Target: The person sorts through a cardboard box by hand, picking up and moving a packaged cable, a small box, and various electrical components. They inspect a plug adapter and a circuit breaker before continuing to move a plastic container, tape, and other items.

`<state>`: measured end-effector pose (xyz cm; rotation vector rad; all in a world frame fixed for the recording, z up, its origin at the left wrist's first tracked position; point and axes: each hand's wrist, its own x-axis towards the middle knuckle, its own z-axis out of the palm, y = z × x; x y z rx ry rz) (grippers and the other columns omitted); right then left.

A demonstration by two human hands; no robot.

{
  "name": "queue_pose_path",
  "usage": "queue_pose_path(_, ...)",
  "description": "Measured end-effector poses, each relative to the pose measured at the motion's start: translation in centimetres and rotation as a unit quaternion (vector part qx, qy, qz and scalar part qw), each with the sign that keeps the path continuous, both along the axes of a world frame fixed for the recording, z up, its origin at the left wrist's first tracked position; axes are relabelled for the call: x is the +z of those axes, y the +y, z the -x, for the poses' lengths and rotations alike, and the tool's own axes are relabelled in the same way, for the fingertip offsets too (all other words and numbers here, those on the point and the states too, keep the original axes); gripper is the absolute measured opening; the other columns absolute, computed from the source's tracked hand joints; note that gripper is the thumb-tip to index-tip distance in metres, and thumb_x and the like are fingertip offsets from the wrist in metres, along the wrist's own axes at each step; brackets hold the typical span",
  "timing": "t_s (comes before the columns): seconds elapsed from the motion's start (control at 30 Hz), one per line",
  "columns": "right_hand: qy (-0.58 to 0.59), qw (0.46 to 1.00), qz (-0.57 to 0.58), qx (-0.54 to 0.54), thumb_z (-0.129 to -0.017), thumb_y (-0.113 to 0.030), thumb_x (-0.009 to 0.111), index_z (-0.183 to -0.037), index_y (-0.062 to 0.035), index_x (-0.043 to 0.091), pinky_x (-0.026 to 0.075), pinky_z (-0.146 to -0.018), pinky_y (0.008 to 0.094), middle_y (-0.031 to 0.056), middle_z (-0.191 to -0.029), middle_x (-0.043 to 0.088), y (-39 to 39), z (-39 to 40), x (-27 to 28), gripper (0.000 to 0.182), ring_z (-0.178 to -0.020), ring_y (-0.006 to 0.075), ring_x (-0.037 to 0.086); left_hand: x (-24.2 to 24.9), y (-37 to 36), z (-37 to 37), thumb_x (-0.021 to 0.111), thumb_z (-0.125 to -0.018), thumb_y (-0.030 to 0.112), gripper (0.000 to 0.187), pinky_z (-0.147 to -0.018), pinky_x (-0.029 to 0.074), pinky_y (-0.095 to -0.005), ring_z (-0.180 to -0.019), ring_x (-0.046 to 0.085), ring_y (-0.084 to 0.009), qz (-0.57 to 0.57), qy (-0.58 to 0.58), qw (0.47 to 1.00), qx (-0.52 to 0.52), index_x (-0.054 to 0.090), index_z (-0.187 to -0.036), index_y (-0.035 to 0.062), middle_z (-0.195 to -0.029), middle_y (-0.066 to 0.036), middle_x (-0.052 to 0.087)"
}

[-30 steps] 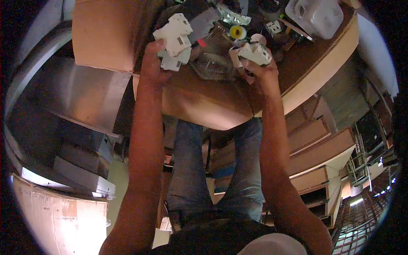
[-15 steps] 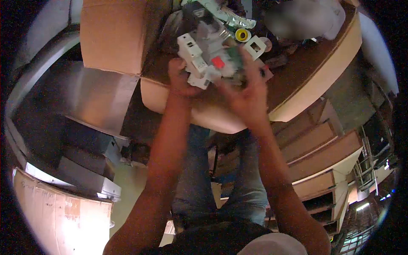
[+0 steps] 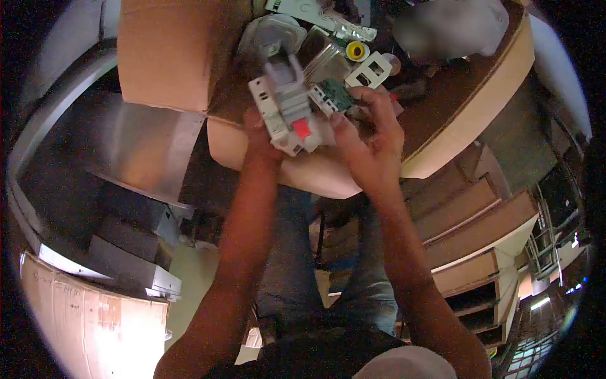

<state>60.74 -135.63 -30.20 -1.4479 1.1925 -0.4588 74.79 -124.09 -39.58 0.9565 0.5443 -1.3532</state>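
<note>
My left hand (image 3: 260,132) is closed on a white modular device (image 3: 271,117), held tilted over the front of an open cardboard box (image 3: 240,142). Against it lies a grey and white part with a red piece (image 3: 301,128), blurred. My right hand (image 3: 372,136) has thumb and index finger at a green part with a white terminal strip (image 3: 333,96), which it grips. Just beyond those fingers is a white frame with square openings (image 3: 369,69). A yellow-rimmed roll (image 3: 357,51) sits behind it.
Clear plastic packaging (image 3: 278,31), a long white strip (image 3: 309,14) and a pale bag (image 3: 454,28) lie in the box. A raised cardboard flap (image 3: 165,54) stands at left. Wooden shelves (image 3: 467,234) are at lower right, another carton (image 3: 95,309) at lower left.
The white device and the red-marked part have moved left and towards me. My right thumb and index finger now hold the green part, which shows clearly.
</note>
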Motion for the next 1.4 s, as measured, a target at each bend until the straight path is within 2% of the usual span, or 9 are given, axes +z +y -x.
queue_pose_path(0.3, 0.001, 0.980, -0.177, -0.086, -0.085, -0.014, 0.067, -0.107, -0.0018, 0.062, 0.044, -0.081, 0.0245, 0.0052, -0.096, 0.064, -2.4, -0.4, -6.3, 0.026, -0.087, 0.0123, 0.058, 0.4, 5.4, -1.5, 0.058, -0.074, 0.035, 0.058, -0.089, 0.050, -0.0462, -0.101, 0.062, -0.0316, 0.026, 0.047, 0.998, -0.016, 0.053, -0.124, 0.0077, -0.113, -0.014, 0.062)
queue_pose_path(0.4, 0.038, 0.948, -0.106, -0.299, -0.082, -0.015, 0.070, -0.098, 0.0003, 0.066, 0.047, -0.078, 0.0297, 0.0100, -0.094, 0.067, -4.1, 1.8, -10.4, 0.023, -0.087, 0.0157, 0.060, 0.0, 5.9, -1.9, 0.059, -0.073, 0.035, 0.058, -0.089, 0.050, -0.0462, -0.100, 0.062, -0.0316, 0.028, 0.049, 0.998, -0.008, 0.053, -0.124, 0.0076, -0.113, -0.014, 0.062)
queue_pose_path(0.47, 0.094, 0.961, 0.105, -0.237, -0.082, -0.017, 0.071, -0.105, 0.0057, 0.061, 0.052, -0.072, 0.0345, 0.0144, -0.100, 0.065, -6.0, 4.6, -14.2, 0.034, -0.084, 0.0234, 0.063, -0.3, 6.1, -2.0, 0.059, -0.073, 0.035, 0.059, -0.089, 0.050, -0.0463, -0.100, 0.062, -0.0316, 0.030, 0.052, 0.998, -0.002, 0.053, -0.124, 0.0075, -0.113, -0.014, 0.062)
queue_pose_path(0.57, 0.224, 0.935, 0.209, -0.178, -0.076, -0.022, 0.077, -0.106, 0.0059, 0.059, 0.054, -0.072, 0.0373, 0.0182, -0.100, 0.065, -9.0, 6.0, -18.0, 0.045, -0.086, 0.0303, 0.065, -0.5, 6.2, -2.0, 0.060, -0.073, 0.035, 0.059, -0.088, 0.051, -0.0463, -0.100, 0.062, -0.0316, 0.039, 0.059, 0.997, -0.003, 0.053, -0.124, 0.0074, -0.112, -0.014, 0.062)
queue_pose_path(0.67, 0.379, 0.852, 0.133, -0.336, -0.061, -0.032, 0.084, -0.093, 0.0122, 0.056, 0.051, -0.073, 0.0407, 0.0217, -0.088, 0.063, -11.0, 4.5, -23.1, 0.061, -0.080, 0.0344, 0.064, -0.4, 6.3, -1.9, 0.060, -0.072, 0.035, 0.059, -0.088, 0.051, -0.0464, -0.100, 0.062, -0.0317, 0.048, 0.069, 0.996, -0.011, 0.053, -0.124, 0.0073, -0.112, -0.014, 0.062)
queue_pose_path(0.77, 0.339, 0.809, 0.038, -0.478, -0.055, -0.032, 0.087, -0.087, 0.0124, 0.053, 0.052, -0.071, 0.0445, 0.0247, -0.085, 0.062, -12.3, 2.7, -24.3, 0.064, -0.078, 0.0378, 0.064, -0.5, 5.9, -1.3, 0.061, -0.072, 0.035, 0.059, -0.088, 0.051, -0.0465, -0.099, 0.062, -0.0317, 0.060, 0.090, 0.994, -0.022, 0.053, -0.123, 0.0072, -0.111, -0.014, 0.062)
queue_pose_path(1.13, 0.286, 0.901, 0.174, -0.276, -0.059, -0.031, 0.084, -0.086, 0.0055, 0.065, 0.050, -0.068, 0.0416, 0.0177, -0.091, 0.067, -9.6, 5.7, -20.0, 0.049, -0.076, 0.0284, 0.064, -0.9, 5.6, -0.6, 0.063, -0.070, 0.035, 0.060, -0.088, 0.051, -0.0467, -0.098, 0.063, -0.0317, 0.101, 0.129, 0.986, -0.028, 0.053, -0.122, 0.0068, -0.110, -0.013, 0.063)
queue_pose_path(1.2, 0.085, 0.956, 0.064, -0.274, -0.065, -0.024, 0.085, -0.101, 0.0108, 0.060, 0.050, -0.080, 0.0364, 0.0201, -0.100, 0.064, -8.7, 5.7, -18.1, 0.056, -0.091, 0.0264, 0.062, -1.1, 5.8, -0.7, 0.064, -0.070, 0.035, 0.060, -0.087, 0.051, -0.0467, -0.098, 0.063, -0.0317, 0.096, 0.127, 0.987, -0.019, 0.053, -0.122, 0.0067, -0.110, -0.013, 0.063)
queue_pose_path(1.4, 0.100, 0.980, 0.139, -0.104, -0.067, -0.017, 0.083, -0.109, 0.0071, 0.054, 0.049, -0.082, 0.0352, 0.0166, -0.105, 0.062, -4.8, 4.9, -15.1, 0.057, -0.095, 0.0238, 0.060, -1.1, 6.5, -1.1, 0.065, -0.069, 0.034, 0.060, -0.087, 0.051, -0.0468, -0.097, 0.063, -0.0318, 0.082, 0.117, 0.990, -0.010, 0.053, -0.122, 0.0065, -0.109, -0.013, 0.063)
